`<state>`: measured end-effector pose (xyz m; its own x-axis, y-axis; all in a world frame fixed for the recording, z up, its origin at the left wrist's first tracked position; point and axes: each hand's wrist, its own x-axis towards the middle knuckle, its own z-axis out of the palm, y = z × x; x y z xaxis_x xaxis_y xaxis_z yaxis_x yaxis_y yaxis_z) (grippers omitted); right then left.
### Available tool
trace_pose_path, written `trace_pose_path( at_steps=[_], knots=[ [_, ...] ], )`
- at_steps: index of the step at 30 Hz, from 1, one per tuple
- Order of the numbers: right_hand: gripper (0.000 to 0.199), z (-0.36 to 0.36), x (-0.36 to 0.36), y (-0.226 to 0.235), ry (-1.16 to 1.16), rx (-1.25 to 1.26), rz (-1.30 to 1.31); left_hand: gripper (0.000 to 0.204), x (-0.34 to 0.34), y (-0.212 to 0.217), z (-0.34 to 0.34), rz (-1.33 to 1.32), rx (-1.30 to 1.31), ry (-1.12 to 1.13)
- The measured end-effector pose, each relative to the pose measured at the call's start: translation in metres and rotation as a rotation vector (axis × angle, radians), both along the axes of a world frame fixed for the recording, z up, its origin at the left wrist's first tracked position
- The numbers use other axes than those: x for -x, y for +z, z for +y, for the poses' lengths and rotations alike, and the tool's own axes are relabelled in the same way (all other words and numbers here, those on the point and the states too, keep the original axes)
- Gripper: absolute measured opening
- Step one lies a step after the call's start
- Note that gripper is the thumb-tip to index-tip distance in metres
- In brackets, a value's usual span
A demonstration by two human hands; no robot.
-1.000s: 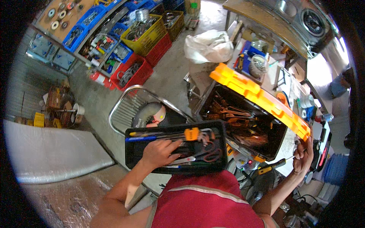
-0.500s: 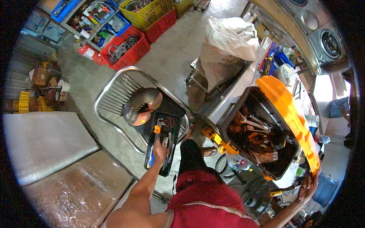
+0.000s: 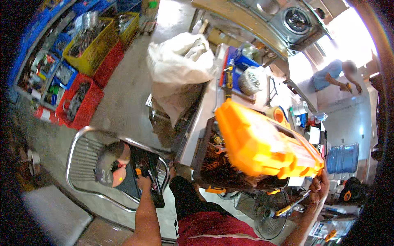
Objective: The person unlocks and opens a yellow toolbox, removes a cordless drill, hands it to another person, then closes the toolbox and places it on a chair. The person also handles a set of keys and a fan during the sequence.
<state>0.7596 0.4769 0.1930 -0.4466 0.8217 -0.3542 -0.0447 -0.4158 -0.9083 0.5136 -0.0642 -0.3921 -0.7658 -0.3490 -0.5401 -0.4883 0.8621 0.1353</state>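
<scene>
My left hand (image 3: pixel 143 183) is closed on the middle of a black tool tray (image 3: pixel 158 198), which lies over the seat of a metal chair (image 3: pixel 70 158). An orange piece shows by its fingers; other small tools lie in the tray. On the right, my right hand (image 3: pixel 318 187) grips the edge of the orange lid (image 3: pixel 262 143) of a black toolbox (image 3: pixel 198 166). The lid leans partway over the box, and loose tools show inside. A yellow-handled tool (image 3: pixel 284 210) reaches up to my right hand; I cannot tell whether the fingers hold it.
A grey-and-pink neck pillow (image 3: pixel 106 164) sits on the chair beside the tray. Beyond the toolbox stands a large white sack (image 3: pixel 176 61). A fan (image 3: pixel 269 223) is close to my right leg. Red crates (image 3: pixel 91 102) stand far left; a person (image 3: pixel 328 76) works far right.
The lid has swung from standing open toward the box, with my right hand on its edge. My left hand and the tray are lower over the chair seat. My view has turned right.
</scene>
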Motion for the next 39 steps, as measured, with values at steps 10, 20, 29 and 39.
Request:
trace_pose_path(
  at_steps=[10,20,29,39],
  knots=[
    [0.051,-0.033,0.039,0.002,-0.178,-0.069,0.082,0.027,0.189,0.295,0.193,0.809,-0.762,-0.762],
    [0.048,-0.035,0.038,-0.005,-0.285,0.064,0.173,0.043,0.266,0.339,0.388,0.507,-0.173,-2.053],
    [0.047,-0.034,0.042,-0.006,-0.297,0.051,0.212,0.039,0.304,0.324,0.407,0.584,-0.058,-2.498],
    [0.048,-0.034,0.04,-0.01,-0.253,-0.027,0.176,0.034,0.277,0.323,0.392,0.319,0.048,-2.547]
  ],
)
